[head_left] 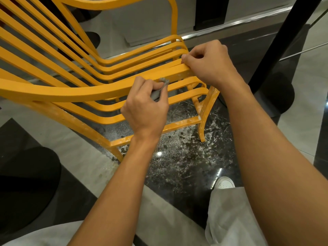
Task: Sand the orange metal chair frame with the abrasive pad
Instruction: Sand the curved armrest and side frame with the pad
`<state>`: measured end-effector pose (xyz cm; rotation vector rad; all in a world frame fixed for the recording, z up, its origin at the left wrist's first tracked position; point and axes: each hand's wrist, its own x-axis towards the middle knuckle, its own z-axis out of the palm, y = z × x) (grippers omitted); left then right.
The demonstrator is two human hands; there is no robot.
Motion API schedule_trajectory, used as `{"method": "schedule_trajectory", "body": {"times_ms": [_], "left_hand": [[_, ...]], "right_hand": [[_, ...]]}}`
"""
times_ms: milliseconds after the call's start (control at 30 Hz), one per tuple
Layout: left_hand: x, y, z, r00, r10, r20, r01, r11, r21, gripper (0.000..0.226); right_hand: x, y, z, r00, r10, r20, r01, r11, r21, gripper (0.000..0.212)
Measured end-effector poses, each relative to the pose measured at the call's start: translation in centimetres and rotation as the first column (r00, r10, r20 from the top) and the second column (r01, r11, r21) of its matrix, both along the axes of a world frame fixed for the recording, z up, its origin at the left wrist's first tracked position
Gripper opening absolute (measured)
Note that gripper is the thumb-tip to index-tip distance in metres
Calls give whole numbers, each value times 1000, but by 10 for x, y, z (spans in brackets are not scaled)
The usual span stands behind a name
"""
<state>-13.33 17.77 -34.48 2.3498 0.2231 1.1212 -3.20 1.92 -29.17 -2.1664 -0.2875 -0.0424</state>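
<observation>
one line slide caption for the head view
Left hand holds a grey abrasive pad to an orange chair frame slat; right hand grips the seat edge.

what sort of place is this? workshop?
Likely not a workshop: looks like an indoor café or lobby. Polished dark stone floor, a black pedestal post on a round base, and a metal-trimmed plinth behind the orange chair frame.

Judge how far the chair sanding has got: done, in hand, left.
Done, apparently: the lower rails and front leg show whitish scuffing, with dust on the floor. In hand: the left hand holds the grey pad against the seat slats; the right hand grips their front ends. Left: the back slats look unscuffed.
</observation>
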Motion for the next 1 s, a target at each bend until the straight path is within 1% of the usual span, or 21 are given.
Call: {"method": "schedule_trajectory", "body": {"times_ms": [100, 267, 433, 500, 700, 867, 1000], "left_hand": [[-2, 4, -2, 1000, 19, 12, -19, 1000, -8, 18], [10, -17, 6, 999, -42, 6, 41, 998, 47, 17], [1, 2, -1, 1000, 4, 25, -5, 1000, 23, 20], [0, 4, 1, 1000, -3, 25, 3, 1000, 30, 19], [14, -24, 6, 997, -74, -10, 75, 994, 75, 17], [4, -4, -4, 1000, -6, 27, 5, 998, 56, 18], [6, -7, 0, 999, -35, 18, 34, 998, 54, 19]], "right_hand": [[2, 0, -2, 1000, 10, 3, -10, 1000, -16, 29], [4, -1, -3, 1000, 2, 28, -1, 999, -41, 31], [6, 0, -5, 1000, 11, 13, -11, 999, -36, 28], [6, 0, -4, 1000, 16, 11, -15, 999, -39, 27], [2, -3, -1, 1000, -26, -6, 26, 998, 53, 23], [5, -4, -3, 1000, -12, -16, 13, 997, 74, 21], [7, -4, -5, 999, -39, -14, 40, 996, 81, 22]]}}
